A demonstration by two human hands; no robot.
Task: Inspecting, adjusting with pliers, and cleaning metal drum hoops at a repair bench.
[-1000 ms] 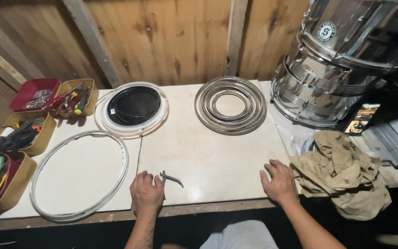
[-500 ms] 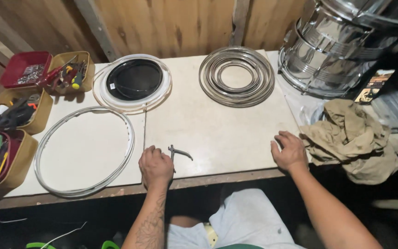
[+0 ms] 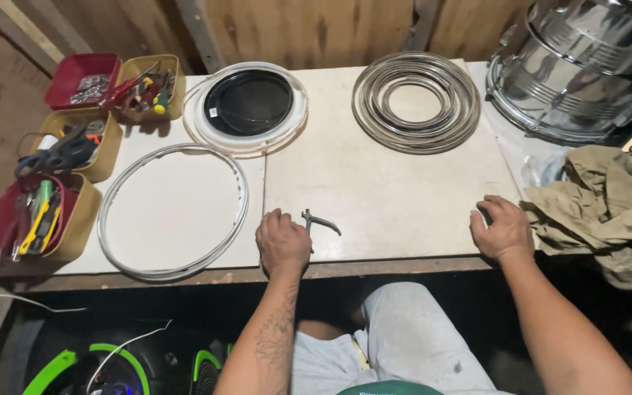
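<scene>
My left hand (image 3: 282, 241) rests on the front edge of the pale table (image 3: 389, 190), fingers curled beside a small metal pliers-like tool (image 3: 320, 221) that lies on the top; whether the fingers grip its handle I cannot tell. My right hand (image 3: 501, 228) lies flat on the table near its right front corner, holding nothing, close to a crumpled khaki cloth (image 3: 605, 208). A thin white hoop (image 3: 172, 211) lies flat left of my left hand.
At the back lie a black drumhead in a white rim (image 3: 249, 104) and a stack of metal hoops (image 3: 415, 101). A shiny metal drum shell (image 3: 587, 66) stands back right. Yellow and red bins (image 3: 74, 153) with hand tools line the left edge.
The view has tilted down, showing my lap and the floor. Both hands stay at the table's front edge; the tool lies in the same place by my left hand.
</scene>
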